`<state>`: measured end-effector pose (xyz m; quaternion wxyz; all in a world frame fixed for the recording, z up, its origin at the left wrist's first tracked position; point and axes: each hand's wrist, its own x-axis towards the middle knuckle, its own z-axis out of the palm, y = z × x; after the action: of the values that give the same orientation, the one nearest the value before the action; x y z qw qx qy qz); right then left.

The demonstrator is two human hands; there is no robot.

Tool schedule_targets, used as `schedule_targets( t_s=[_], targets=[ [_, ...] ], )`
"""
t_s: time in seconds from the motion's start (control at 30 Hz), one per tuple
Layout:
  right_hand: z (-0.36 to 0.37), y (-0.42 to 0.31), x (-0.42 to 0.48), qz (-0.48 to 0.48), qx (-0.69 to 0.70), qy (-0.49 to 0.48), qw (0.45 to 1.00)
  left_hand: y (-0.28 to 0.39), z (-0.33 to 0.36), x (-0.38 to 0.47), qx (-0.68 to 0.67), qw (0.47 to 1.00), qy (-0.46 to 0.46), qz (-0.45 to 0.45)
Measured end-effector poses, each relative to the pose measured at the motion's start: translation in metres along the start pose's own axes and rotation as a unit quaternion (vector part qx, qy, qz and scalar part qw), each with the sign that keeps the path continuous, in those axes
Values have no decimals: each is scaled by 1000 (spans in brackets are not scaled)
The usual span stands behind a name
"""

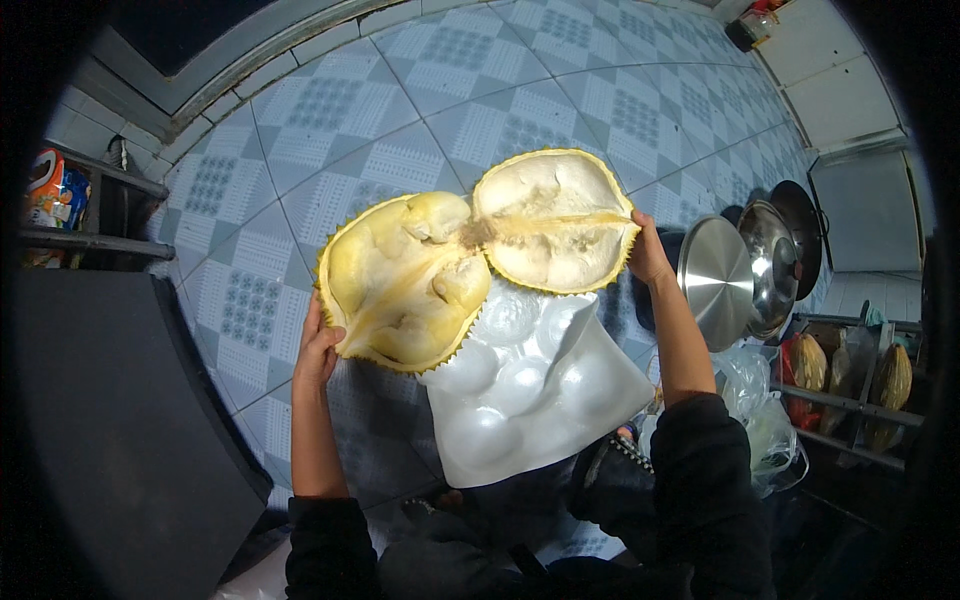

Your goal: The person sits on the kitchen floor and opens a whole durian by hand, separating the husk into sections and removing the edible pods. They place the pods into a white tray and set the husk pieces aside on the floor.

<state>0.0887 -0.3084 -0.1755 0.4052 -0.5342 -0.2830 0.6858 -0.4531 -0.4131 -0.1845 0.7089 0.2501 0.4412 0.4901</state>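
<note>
Two opened parts of a durian lie spread in front of me, meeting at a brownish joint in the middle. My left hand (318, 346) grips the spiky rim of the left durian half (397, 262), thumb over its edge; plump yellow flesh pods sit in its hollows. At the right end of the durian husk (559, 225), my right hand (648, 247) holds the rim. That part shows pale, bare hollows and a central ridge. Below the fruit is a white moulded sheet with round bulges (517, 397), its upper edge partly hidden by the durian.
Patterned blue tiles (337, 150) cover the floor. A dark flat-topped surface (97, 405) stands at left, beside a rack with packets (60, 195). On the right are a round metal lid (716, 283), pans (799, 240), plastic bags (757, 420) and a low shelf (847, 405).
</note>
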Motion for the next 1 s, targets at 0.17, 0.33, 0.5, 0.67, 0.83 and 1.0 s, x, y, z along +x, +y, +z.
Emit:
schedule_targets(
  t_s=[0.17, 0.33, 0.5, 0.67, 0.83, 1.0],
  targets=[
    [-3, -8, 13, 16, 5, 5, 1000, -13, -12, -1, 19, 999, 21, 15],
    [0, -11, 20, 29, -4, 29, 999, -23, -21, -1, 14, 999, 37, 33],
    [-17, -11, 37, 55, 12, 21, 998, -36, -39, -6, -32, 999, 14, 0],
    [-8, -7, 26, 16, 28, 34, 999, -44, -33, -24, -43, 998, 54, -1],
    [-2, -14, 27, 29, 6, 28, 999, -47, -39, -19, -58, 997, 49, 26],
    [-6, -14, 25, 27, 8, 8, 1000, -41, -33, -19, -60, 997, 56, 9]
  ],
)
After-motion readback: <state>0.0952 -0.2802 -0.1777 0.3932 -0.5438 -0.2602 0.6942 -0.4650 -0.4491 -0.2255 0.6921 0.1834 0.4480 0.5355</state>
